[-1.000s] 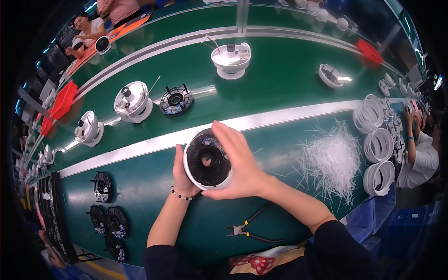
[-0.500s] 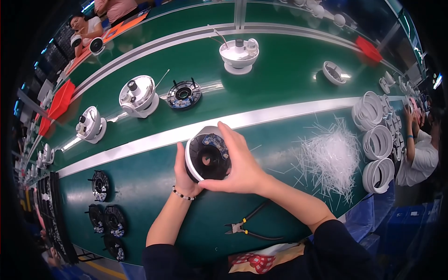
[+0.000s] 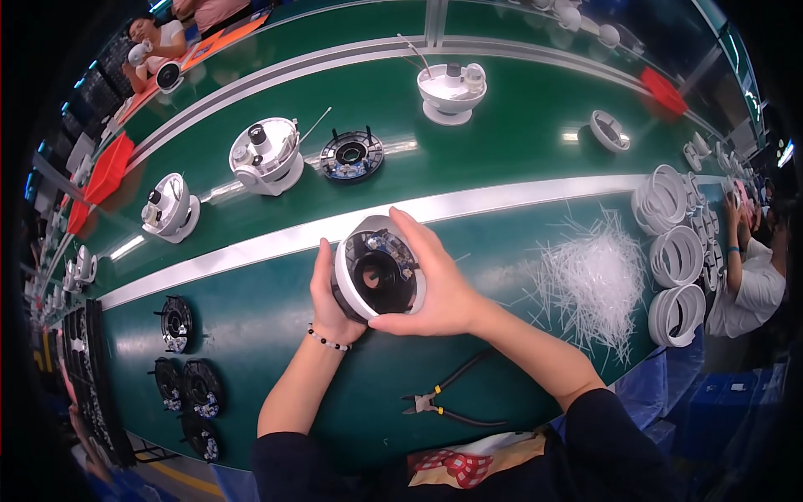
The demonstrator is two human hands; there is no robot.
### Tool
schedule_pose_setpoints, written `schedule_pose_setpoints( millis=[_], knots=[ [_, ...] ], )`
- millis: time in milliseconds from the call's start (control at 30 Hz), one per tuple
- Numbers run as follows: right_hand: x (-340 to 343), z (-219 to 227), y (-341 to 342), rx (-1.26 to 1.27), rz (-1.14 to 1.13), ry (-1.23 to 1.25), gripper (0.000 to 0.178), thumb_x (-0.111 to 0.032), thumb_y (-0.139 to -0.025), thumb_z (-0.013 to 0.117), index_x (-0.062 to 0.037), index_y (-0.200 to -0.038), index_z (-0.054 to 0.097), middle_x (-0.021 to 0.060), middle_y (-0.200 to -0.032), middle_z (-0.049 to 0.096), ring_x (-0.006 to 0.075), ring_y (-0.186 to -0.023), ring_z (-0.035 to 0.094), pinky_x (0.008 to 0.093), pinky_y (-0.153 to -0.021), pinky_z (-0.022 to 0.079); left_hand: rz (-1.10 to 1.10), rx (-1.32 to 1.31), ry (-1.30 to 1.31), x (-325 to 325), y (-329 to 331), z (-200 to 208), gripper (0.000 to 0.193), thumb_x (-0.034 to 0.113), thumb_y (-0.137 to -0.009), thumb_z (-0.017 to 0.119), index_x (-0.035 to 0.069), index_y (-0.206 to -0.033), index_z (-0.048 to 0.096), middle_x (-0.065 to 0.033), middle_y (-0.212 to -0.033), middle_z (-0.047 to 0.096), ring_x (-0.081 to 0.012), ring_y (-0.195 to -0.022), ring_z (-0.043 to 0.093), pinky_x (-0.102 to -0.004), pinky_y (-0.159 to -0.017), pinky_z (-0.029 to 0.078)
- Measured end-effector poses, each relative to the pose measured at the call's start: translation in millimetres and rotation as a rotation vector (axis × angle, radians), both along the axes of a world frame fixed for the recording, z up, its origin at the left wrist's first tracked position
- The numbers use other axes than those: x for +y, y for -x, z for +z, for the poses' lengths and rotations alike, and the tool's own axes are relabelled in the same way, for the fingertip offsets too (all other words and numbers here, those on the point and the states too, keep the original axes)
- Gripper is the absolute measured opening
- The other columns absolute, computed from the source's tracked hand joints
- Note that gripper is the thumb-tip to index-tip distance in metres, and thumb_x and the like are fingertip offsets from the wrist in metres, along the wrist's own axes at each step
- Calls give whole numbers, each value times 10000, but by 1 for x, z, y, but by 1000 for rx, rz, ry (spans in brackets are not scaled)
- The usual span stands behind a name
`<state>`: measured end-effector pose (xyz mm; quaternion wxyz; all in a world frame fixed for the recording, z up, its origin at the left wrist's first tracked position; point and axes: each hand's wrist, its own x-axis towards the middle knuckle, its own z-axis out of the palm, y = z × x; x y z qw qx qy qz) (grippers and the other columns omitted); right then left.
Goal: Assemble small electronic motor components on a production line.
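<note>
Between both hands, above the near bench, I hold a white ring-shaped housing (image 3: 341, 283) tilted toward me. Seated inside it is a black round part (image 3: 396, 294) with a central hole and a blue circuit board along its upper edge. My left hand (image 3: 333, 305) is closed around the left side, its thumb pointing up; its other fingers are mostly hidden behind the housing. My right hand (image 3: 449, 289) grips the right side, thumb at the lower rim and fingers over the top. Nearer to me, diagonal cutters (image 3: 427, 403) lie spread on the bench.
Black round parts (image 3: 202, 389) lie at left. White strips (image 3: 595, 280) form a heap at right, beside stacked white rings (image 3: 676, 255). On the green belt stand white housings (image 3: 266, 159) and a black ring part (image 3: 351, 156). Co-workers (image 3: 744, 289) sit at right and far left.
The white housings and black ring part on the belt have shifted right. The held housing has turned slightly, showing more of its inside; both hands keep their grip.
</note>
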<state>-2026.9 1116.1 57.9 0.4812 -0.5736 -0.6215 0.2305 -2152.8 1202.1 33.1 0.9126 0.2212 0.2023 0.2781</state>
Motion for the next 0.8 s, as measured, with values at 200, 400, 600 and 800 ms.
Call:
schedule_pose_setpoints(
  millis=[200, 400, 600, 800],
  knots=[
    [5, -1, 23, -291, -133, 53, 1106, -380, -529, 776, 98, -1299, 142, 285, -1313, 225, 429, -1217, 228, 456, -998, 232, -27, -31, -70, 0, 9, -3, 748, 633, -837, 211, 16, -1192, 439, -120, -1121, 523, -221, -1026, 512, -347, -885, 421],
    [13, 1, 38, -315, -182, 128, 1082, -427, -524, 744, 145, -1249, 181, 289, -1287, 217, 424, -1165, 264, 472, -958, 276, -26, -43, -136, 4, 20, -9, 797, 672, -813, 198, 26, -1242, 383, -119, -1185, 477, -227, -1081, 476, -353, -915, 398],
    [17, 8, 50, -388, -153, 61, 1116, -437, -526, 762, 112, -1276, 144, 281, -1280, 226, 430, -1147, 288, 479, -952, 268, -81, -232, -160, 16, 39, -18, 774, 663, -814, 235, 32, -1240, 379, -121, -1194, 467, -233, -1088, 470, -368, -916, 397],
    [28, 12, 52, -415, -37, -35, 1195, -462, -491, 771, 87, -1303, 87, 269, -1283, 248, 424, -1164, 280, 486, -949, 252, -211, -393, -66, 29, 54, -9, 714, 618, -833, 274, 31, -1215, 413, -126, -1139, 510, -247, -1050, 499, -374, -916, 398]
  ],
)
